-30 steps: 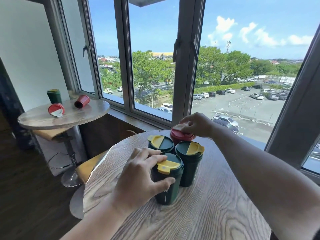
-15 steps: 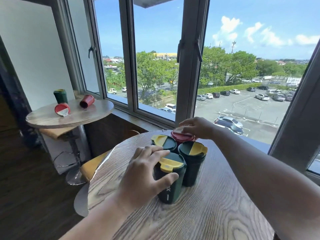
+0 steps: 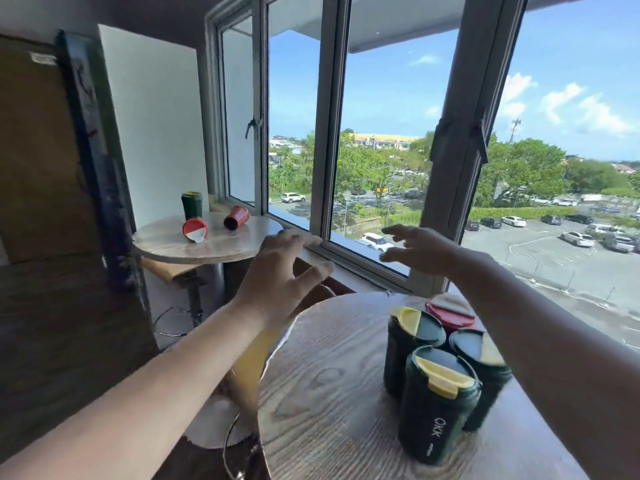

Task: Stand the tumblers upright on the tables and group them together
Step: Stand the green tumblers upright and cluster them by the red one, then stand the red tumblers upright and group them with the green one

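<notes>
On the near round wooden table several tumblers stand upright in a tight cluster: three dark green ones with yellow lids, the front one marked "OKK", and a red one behind. My left hand and my right hand are raised above the table, fingers spread, holding nothing. On the far round table two red tumblers lie on their sides and a green tumbler stands upright.
A window frame and sill run along the right behind both tables. A yellow-seated stool sits between the tables, and another stool under the far table. A dark wooden wall is at left.
Both hands have let go of the clustered tumblers and lifted up and away toward the far table. The view has swung left and risen.
</notes>
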A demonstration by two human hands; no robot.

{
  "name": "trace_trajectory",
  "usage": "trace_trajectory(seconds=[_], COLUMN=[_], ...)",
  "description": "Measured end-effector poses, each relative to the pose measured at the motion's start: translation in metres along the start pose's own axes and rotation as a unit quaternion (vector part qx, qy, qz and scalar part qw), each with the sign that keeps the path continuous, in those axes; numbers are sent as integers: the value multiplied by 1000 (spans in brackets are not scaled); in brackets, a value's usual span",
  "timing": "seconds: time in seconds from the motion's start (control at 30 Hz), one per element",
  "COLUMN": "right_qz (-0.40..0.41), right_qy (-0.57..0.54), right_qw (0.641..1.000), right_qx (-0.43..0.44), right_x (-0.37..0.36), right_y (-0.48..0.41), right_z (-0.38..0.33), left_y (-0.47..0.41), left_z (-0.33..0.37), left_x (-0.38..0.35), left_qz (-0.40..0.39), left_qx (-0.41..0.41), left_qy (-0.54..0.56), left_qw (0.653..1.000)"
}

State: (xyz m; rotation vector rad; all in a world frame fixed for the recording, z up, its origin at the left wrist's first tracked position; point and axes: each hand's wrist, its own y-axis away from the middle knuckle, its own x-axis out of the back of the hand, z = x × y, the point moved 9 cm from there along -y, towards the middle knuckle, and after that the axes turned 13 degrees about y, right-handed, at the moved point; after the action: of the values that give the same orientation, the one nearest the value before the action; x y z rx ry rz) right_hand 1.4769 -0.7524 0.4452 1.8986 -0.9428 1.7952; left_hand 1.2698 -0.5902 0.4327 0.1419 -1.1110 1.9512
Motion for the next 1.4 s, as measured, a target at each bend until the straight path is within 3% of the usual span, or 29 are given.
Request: trace_trajectory(seconds=[0.37,0.6,1.07,1.4], right_qz=[22,0,-18,-16], right_qy=[-47,-86,-91,-55], right_qw=[998,996,994,998], right_qx=[25,33,59,12], right_x=[-39,-84,-155,-193], right_y=[-147,-251,-494,-632], right_z=[-191,-265,-298,-288], left_y=[-48,-80,-191,-293], left_z=[-175,-282,-485,-615], left_x=[165,234,281,291], left_qz=[1,3,27,6], left_qx=[31,42,111,122], left_qy=[-48,-108,-162,-163], left_qw=[998,993,980,979])
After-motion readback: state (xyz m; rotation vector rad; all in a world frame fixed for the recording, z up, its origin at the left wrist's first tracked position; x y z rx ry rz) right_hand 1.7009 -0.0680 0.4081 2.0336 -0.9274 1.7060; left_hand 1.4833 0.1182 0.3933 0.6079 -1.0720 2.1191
